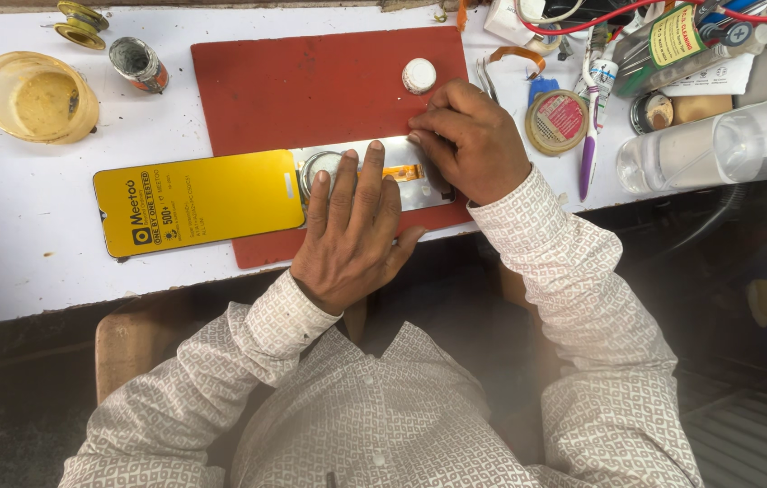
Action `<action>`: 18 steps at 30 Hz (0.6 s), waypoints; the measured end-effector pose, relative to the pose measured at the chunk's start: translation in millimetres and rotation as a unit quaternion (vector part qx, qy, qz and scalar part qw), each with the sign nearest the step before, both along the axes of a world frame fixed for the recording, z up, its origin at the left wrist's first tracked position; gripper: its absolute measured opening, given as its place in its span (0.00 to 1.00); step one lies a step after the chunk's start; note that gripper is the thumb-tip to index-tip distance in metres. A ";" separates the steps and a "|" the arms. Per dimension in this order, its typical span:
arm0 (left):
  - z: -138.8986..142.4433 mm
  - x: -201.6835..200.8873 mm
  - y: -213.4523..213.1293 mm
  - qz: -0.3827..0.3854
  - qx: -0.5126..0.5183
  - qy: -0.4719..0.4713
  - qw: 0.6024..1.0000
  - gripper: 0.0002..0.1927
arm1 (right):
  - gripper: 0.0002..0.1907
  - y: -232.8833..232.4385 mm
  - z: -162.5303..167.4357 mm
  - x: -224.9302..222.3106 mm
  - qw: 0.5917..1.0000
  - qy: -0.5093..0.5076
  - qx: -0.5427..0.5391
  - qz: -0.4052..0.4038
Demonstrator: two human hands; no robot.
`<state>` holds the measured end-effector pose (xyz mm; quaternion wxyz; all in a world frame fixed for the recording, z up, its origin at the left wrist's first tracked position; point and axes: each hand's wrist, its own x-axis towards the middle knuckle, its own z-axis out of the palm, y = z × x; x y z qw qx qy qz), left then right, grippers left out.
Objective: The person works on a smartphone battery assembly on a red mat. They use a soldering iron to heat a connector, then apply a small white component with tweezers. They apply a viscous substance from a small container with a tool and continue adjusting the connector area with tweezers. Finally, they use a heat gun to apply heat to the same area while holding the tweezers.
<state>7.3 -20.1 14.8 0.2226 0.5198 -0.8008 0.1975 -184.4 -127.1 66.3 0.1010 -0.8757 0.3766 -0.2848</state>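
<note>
The left hand [350, 230] lay flat, fingers spread, pressing down on a silvery phone screen panel [361, 172] without gripping it; the right hand [471, 140] pinched the panel's far edge with curled fingertips. The panel rested on the red mat [311, 90], near its front edge. A yellow backing sheet [198, 201] stuck out from the mat's left side, a white cap [418, 75] sat toward the mat's back right, and a round tin [557, 121] stood just right of it.

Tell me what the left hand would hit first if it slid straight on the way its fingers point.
The left hand points up across the red mat. Past the silvery panel under its fingertips, the mat looks bare; the white cap probably sits just right of that line.
</note>
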 end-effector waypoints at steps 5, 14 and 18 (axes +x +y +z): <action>-0.3 -0.1 -0.9 -0.003 0.002 0.000 1.000 0.32 | 0.08 -0.5 -0.2 -4.0 1.000 -0.015 -0.010 0.000; -2.2 -0.6 -0.5 -0.005 0.003 0.003 1.000 0.32 | 0.10 -11.1 9.8 -15.0 0.994 0.078 -0.047 0.059; -2.5 0.2 -0.6 -0.006 -0.003 0.001 1.000 0.32 | 0.08 -20.3 14.9 -14.3 0.984 0.134 -0.075 0.091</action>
